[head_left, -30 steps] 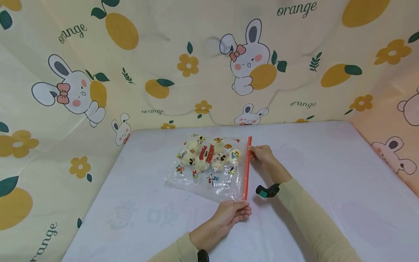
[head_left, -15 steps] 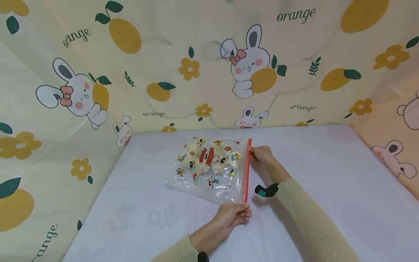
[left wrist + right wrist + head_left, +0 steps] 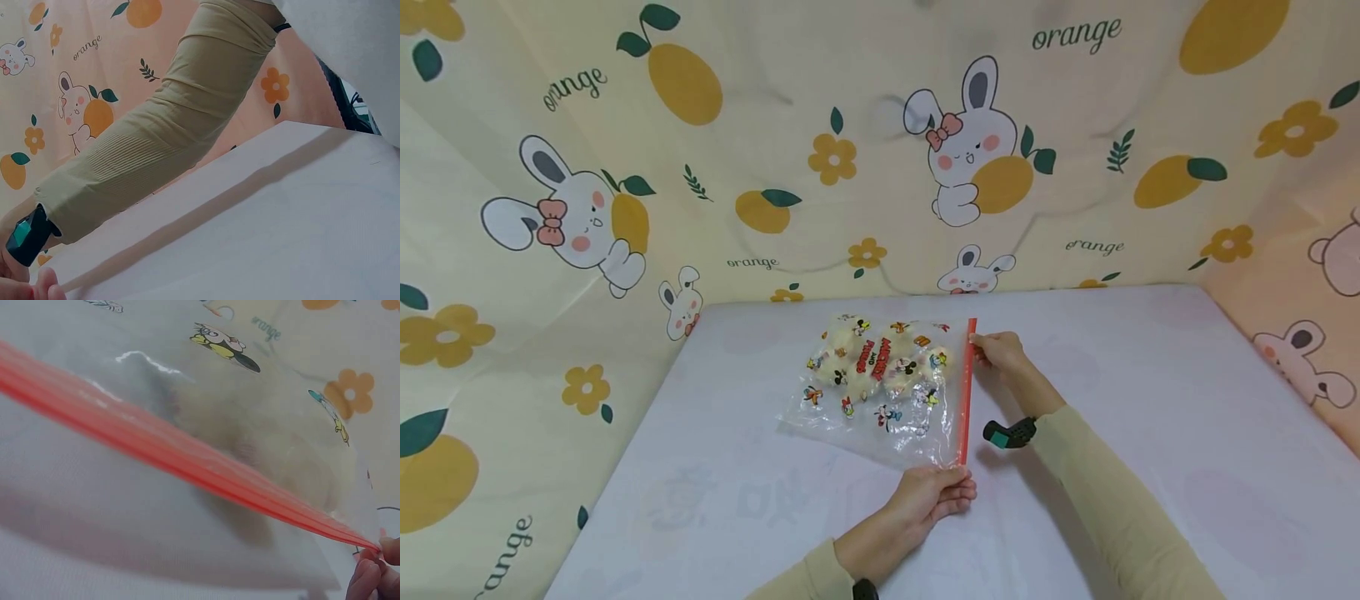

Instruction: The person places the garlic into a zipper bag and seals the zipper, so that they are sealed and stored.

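A clear zip bag (image 3: 902, 421) printed with small cartoon characters and red lettering lies across the middle of the table in the head view. Several pale cream lumps show through its plastic. Along its right side runs a red zip strip (image 3: 967, 392), which crosses the right wrist view diagonally. My left hand (image 3: 925, 504) pinches the near end of this strip between thumb and fingers. At the far end, my right hand (image 3: 1003, 358) pinches the strip's corner; its fingertips (image 3: 365, 578) appear at the lower right of the right wrist view. The strip is stretched straight between both hands.
A white cloth with faint marks covers the table (image 3: 1150, 400). Behind it hangs a cream curtain (image 3: 865, 200) printed with rabbits and oranges. A black band with a green-faced device (image 3: 1011, 433) sits on the right wrist, beside the sleeve (image 3: 150, 131).
The head view has tilted up slightly, so the scene sits a little lower. Both hands keep their hold on the zip bag with no visible movement.
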`<state>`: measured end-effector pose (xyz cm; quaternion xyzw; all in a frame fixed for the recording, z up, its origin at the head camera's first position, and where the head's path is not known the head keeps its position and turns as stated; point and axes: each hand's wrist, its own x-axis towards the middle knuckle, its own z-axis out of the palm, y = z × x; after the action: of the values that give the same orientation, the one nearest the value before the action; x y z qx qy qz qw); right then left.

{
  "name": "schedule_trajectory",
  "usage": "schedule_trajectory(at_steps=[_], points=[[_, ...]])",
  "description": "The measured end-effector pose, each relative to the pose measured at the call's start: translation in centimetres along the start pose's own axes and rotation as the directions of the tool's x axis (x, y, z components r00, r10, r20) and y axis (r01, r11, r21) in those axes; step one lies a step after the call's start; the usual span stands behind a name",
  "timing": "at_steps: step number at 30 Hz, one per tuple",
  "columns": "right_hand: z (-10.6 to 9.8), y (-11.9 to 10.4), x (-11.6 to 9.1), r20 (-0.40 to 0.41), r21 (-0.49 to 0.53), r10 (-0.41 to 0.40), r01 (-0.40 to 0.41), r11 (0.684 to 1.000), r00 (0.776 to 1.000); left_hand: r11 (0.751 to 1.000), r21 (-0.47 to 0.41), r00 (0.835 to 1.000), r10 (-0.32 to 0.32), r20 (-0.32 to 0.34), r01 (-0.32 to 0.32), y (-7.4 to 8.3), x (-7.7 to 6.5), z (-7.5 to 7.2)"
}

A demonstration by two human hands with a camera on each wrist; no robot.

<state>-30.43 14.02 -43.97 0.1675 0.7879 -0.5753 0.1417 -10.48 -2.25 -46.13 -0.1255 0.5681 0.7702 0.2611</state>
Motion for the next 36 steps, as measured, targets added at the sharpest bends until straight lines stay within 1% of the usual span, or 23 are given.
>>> schedule_trajectory(at_steps=[8,13,21,27,36], points=[[0.08,-0.07,0.04,0.001,-0.013,0.012,-0.012,1.0,1.0,1.0,-0.013,1.0,0.016,0.012,-0.016,0.0,0.03,0.03],[0.11,-0.2,0.04,-0.004,-0.016,0.019,-0.019,1.0,1.0,1.0,-0.013,1.0,0.017,0.008,-0.017,0.04,-0.04,0.05],[-0.04,-0.39,0.28,-0.018,0.037,0.015,-0.014,0.999,1.0,0.999,-0.019,0.999,0.046,0.012,-0.046,-0.12,-0.04,0.14],[0.03,-0.45,0.63,-0.031,0.051,0.047,-0.045,0.998,0.998,0.999,-0.02,0.999,0.042,0.011,-0.041,-0.16,-0.04,0.09],[0.01,-0.57,0.9,-0.041,0.06,0.053,-0.051,0.997,0.998,0.999,-0.013,0.999,0.03,0.012,-0.03,-0.17,0.07,0.01]])
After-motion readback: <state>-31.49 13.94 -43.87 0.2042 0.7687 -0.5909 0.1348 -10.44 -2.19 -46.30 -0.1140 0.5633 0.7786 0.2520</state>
